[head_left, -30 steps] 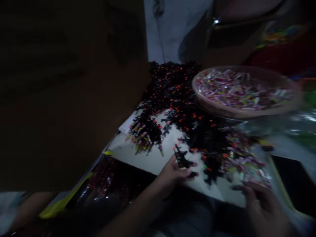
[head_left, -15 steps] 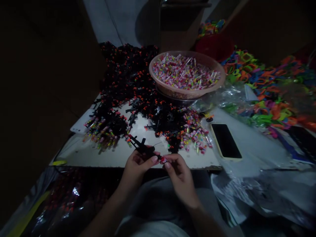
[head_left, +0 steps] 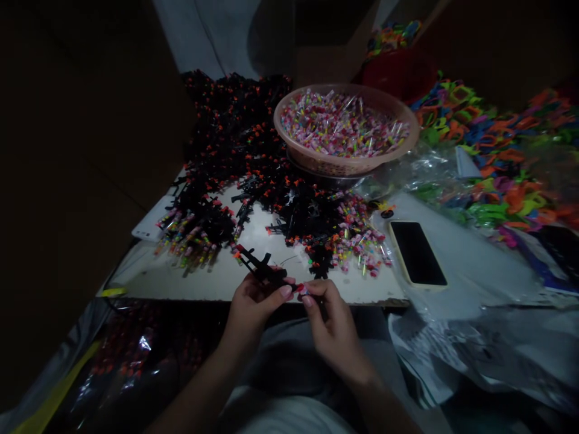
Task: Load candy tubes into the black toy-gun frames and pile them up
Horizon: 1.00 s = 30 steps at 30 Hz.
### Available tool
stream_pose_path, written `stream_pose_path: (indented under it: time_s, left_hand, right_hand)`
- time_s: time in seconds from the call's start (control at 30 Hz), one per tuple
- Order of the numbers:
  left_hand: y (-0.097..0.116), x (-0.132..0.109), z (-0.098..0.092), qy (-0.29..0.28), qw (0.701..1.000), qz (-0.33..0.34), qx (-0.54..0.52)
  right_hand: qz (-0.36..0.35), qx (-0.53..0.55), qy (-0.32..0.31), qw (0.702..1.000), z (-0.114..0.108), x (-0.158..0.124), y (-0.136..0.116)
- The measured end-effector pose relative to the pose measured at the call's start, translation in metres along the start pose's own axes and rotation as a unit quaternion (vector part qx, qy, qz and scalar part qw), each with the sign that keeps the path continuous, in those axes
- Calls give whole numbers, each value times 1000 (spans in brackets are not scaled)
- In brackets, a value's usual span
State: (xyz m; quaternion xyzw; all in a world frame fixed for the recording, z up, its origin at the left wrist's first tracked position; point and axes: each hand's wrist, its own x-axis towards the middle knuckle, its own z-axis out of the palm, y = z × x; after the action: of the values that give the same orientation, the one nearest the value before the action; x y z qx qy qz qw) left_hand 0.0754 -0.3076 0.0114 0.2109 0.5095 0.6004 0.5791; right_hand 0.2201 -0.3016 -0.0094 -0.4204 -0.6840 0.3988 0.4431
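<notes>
No text, brand or number can be read: the small dark marks on the flat white object (head_left: 154, 217) and the faint print on the plastic bag (head_left: 493, 346) are too blurred.

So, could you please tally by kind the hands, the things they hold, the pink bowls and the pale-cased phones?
Hands, left hand and right hand: 2
Black toy gun, held: 1
Small red-and-white piece, held: 1
Pink bowl: 1
Pale-cased phone: 1
Total: 6
</notes>
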Motion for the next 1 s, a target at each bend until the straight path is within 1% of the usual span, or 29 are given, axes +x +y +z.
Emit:
stream_pose_path:
  time_s: [0.07, 0.13, 0.23, 0.3, 0.37, 0.43, 0.5, 0.63, 0.7, 0.77, 0.83, 0.87, 0.9, 0.93, 0.97, 1.0]
  left_hand:
    - [-4, 0, 0, 5, 1000, 8, 6]
    - [-9, 0, 1, 18, 1000, 9, 3]
    - [-16, -1, 6, 37, 999, -25, -32]
    - [-21, -1, 8, 32, 996, -57, -57]
    - [-25, 0, 8, 17, 995, -76, -65]
    - [-27, 3, 7, 2, 995, -77, -56]
    - [-28, 7, 4, -5, 997, -66, -35]
    - [-24, 15, 5, 12, 999, -44, 25]
    - [-22, 20, 7, 11, 998, -32, 53]
    - [-16, 29, 5, -4, 996, -7, 93]
    - [-2, 43, -4, -13, 987, 36, 158]
    - [10, 53, -12, -5, 976, 67, 205]
    - [23, 63, -21, 15, 959, 104, 264]
    - [39, 74, -32, 46, 927, 146, 342]
    - [57, 84, -43, 108, 878, 200, 421]
    - [75, 93, -53, 160, 811, 248, 506]
  right_hand:
    - [-11, -39, -27, 999, 1, 1, -3]
    - [-26, -89, -35, 995, 4, 2, -3]
    - [-56, -204, -1, 977, 11, 2, 3]
    - [-75, -283, 23, 956, 13, 3, 9]
    - [-88, -325, 24, 941, 13, 4, 14]
    - [-89, -333, 10, 939, 12, 5, 19]
    - [-78, -325, -1, 943, 12, 7, 23]
    - [-28, -280, -12, 960, 20, 12, 28]
    - [2, -255, -16, 967, 25, 17, 30]
    - [23, -232, -15, 972, 26, 21, 29]
    - [21, -214, -4, 977, 22, 22, 29]
    - [12, -205, 8, 979, 18, 22, 29]
    - [0, -195, 22, 981, 13, 21, 30]
    - [-12, -184, 41, 982, 6, 19, 32]
    - [-24, -175, 62, 982, -2, 17, 35]
    - [-38, -169, 82, 981, -9, 15, 39]
